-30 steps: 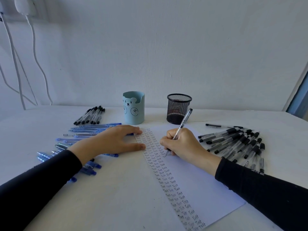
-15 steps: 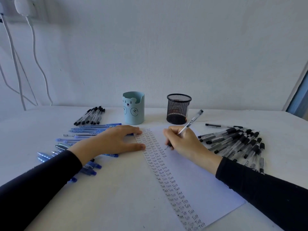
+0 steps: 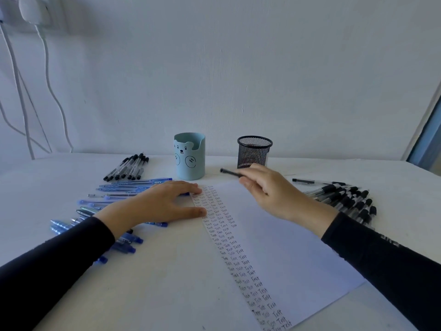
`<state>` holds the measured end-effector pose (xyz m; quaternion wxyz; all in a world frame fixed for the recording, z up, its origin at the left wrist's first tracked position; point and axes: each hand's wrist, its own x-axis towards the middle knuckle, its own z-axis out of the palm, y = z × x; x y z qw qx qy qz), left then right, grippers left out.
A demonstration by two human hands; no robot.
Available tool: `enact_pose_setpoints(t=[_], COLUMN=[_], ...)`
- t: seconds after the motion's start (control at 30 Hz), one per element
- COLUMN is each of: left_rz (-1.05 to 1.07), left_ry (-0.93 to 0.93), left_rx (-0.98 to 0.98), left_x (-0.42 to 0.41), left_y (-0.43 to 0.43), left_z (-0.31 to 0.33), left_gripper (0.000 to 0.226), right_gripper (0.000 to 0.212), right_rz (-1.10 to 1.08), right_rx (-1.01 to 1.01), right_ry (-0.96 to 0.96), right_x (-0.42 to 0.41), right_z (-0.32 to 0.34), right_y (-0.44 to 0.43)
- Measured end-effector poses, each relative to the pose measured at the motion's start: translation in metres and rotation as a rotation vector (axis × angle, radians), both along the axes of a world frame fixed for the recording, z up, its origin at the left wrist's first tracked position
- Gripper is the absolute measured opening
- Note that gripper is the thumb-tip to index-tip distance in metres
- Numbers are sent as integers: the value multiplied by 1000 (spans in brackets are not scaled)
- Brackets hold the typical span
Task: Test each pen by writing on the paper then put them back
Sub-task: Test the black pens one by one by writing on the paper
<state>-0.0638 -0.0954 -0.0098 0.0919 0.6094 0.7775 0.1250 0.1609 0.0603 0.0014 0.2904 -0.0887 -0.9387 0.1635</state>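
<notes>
Pen (image 3: 230, 173) roughly level in right hand's (image 3: 270, 193) pinch, dark end leftward, possibly tip; left hand (image 3: 164, 204) flat.

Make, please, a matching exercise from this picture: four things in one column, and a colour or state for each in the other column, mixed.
Things:
1. bear cup
2. mesh cup
3. left hand
4. right hand

Colour or state:
a. grips a pen
b. rests flat, fingertips on the paper edge
c. black
d. light blue

Pairs: 1-d, 2-c, 3-b, 4-a
</notes>
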Motion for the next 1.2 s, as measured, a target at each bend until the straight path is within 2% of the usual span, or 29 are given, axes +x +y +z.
enact_pose_setpoints(t=[0.1,0.23,0.33,0.43,0.53,0.63,0.73,0.77,0.87,0.93,1.0,1.07,1.13,1.2], left_rz=[-2,-12,-16,-22,-59,-105,-202,-233,-300,-321,-341,-363,-330,-227], left_ry=[-2,13,17,23,139,42,-33,-41,-59,-29,28,66,69,55], left_rx=[-1,-14,-14,-15,52,213,304,327,373,370,412,548,707,859], left_x=[-1,0,1,0,-1,7,24,29,35,35,34,30,23,15], left_y=[-1,-1,-1,0,2,11,19,20,23,24,25,24,21,15], left_z=[0,1,2,1,-1,-2,-5,-6,-7,-9,-11,-9,1,16], left_gripper=[103,97,97,95,99,91,76,69,56,47,33,28,28,23], right_gripper=[37,44,48,40,28,32,20,24,39,33,26,14,19,25], right_rz=[36,-69,-89,-119,-376,-694,-813,-836,-854,-848,-819,-716,-646,-607], right_rx=[78,307,264,139,61,62,44,31,32,58,160,289,386,377], right_ry=[-194,-462,-569,-439,-218,-300,-366,-370,-380,-394,-321,-155,-69,-71], right_x=[-3,-4,-7,-8,-2,13,24,25,25,24,23,24,21,15], right_z=[-11,-17,-20,-14,-4,-1,1,3,5,1,-1,0,6,11], right_y=[-3,-6,-5,14,46,71,78,79,83,85,83,76,62,47])
